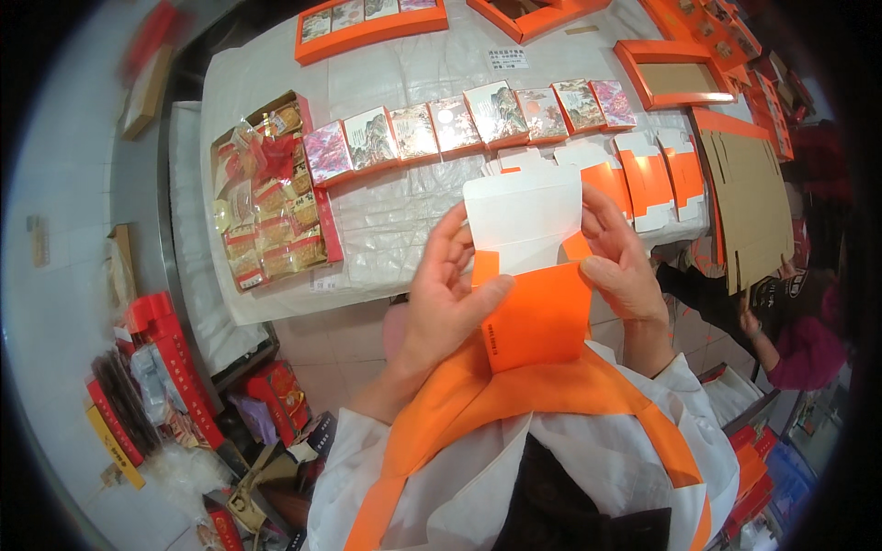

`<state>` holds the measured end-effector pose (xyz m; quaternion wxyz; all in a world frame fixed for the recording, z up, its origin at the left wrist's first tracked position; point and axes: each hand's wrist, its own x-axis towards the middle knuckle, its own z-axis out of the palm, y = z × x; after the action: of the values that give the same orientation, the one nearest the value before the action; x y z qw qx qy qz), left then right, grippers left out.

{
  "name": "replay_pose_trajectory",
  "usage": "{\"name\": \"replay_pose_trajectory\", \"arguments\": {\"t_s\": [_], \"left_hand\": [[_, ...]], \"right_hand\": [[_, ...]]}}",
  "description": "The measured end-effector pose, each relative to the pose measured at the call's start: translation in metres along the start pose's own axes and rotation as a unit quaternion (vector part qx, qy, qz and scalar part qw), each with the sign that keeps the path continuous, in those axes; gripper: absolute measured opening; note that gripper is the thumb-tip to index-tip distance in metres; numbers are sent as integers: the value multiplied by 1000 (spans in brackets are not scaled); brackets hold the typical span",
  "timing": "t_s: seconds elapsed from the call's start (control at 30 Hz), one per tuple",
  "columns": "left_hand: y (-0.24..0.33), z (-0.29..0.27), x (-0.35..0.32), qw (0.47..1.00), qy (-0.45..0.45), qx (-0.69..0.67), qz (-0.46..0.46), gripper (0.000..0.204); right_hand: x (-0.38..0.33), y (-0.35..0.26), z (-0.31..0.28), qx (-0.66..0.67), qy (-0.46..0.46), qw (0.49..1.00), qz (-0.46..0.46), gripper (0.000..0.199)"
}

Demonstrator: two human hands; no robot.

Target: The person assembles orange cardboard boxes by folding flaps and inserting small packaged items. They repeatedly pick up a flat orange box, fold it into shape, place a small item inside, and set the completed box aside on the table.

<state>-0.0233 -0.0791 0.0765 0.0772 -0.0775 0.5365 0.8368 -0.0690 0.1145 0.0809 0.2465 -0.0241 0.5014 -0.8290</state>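
Between my two hands is a small orange carton [540, 317], held above my lap at the table's near edge. Its white-lined lid flap [524, 207] stands up, and small orange side flaps stick out at the top. My left hand [452, 298] grips the left side, thumb on the orange front face. On the other side my right hand [627, 266] holds the carton by its upper right corner, thumb near the side flap. Some fingers of both hands are hidden behind it. Just beyond lie partly folded orange-and-white cartons [648, 174].
A row of printed small boxes [457, 129] crosses the covered table [395, 234]. At left stands an open box of wrapped pastries [266, 197]. Orange trays [675, 75] and flat brown cardboard [749, 197] lie at right. Another person's hand [751, 323] touches the cardboard.
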Motion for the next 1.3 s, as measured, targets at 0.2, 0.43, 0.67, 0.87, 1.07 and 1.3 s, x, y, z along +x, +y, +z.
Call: {"name": "replay_pose_trajectory", "arguments": {"t_s": [0.2, 0.43, 0.67, 0.87, 1.07, 1.3], "left_hand": [[-9, 0, 0, 1000, -15, 15, -7, 52], [-8, 5, -4, 1000, -5, 15, -2, 47], [24, -8, 29, 991, -58, 34, -118, 43], [25, -12, 42, 974, -81, 165, -135, 35], [17, -23, 27, 985, -148, 83, -19, 18], [6, -26, 13, 984, -134, 118, 12, 13]], "right_hand": [[-2, 2, -3, -65, -69, 995, -7, 70], [-6, 8, -9, -89, -72, 992, -48, 68], [-5, -2, -3, -97, -119, 987, -44, 69], [-8, -4, -2, -116, -119, 985, -39, 66], [-9, 3, -19, -131, -88, 985, -73, 36], [-9, 6, -21, -199, -135, 965, -103, 23]]}}
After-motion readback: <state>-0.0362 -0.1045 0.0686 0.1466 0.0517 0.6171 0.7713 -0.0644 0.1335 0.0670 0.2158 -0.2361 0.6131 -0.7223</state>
